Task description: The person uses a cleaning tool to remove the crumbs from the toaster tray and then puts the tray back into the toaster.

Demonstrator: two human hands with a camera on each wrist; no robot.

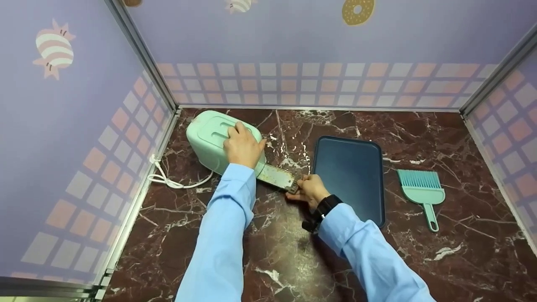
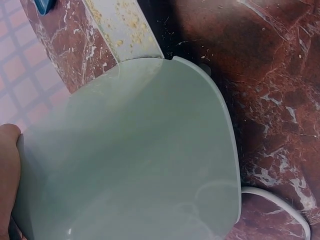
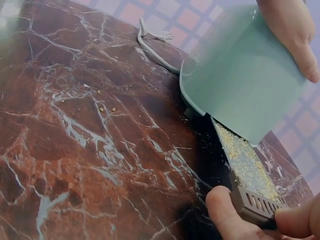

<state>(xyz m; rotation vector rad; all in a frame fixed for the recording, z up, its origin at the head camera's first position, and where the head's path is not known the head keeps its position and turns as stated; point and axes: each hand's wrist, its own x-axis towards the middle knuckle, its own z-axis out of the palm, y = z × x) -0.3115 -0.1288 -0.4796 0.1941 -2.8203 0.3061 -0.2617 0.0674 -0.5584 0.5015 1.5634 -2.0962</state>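
Observation:
A mint-green toaster sits at the left on the marbled surface, its slots facing up. My left hand holds it from above; in the right wrist view that hand's thumb hangs over the toaster's edge. The fingertips at the slots are hard to make out. A crumb tray sticks out of the toaster's lower end, with yellowish crumbs scattered along it. My right hand pinches the tray's brown slotted end between thumb and fingers. The tray's inner part is hidden inside the toaster.
A dark blue flat tray lies right of my right hand. Farther right is a small mint brush with dustpan. The toaster's white cord lies by the left wall. Patterned walls enclose the back and sides. A few crumbs dot the surface.

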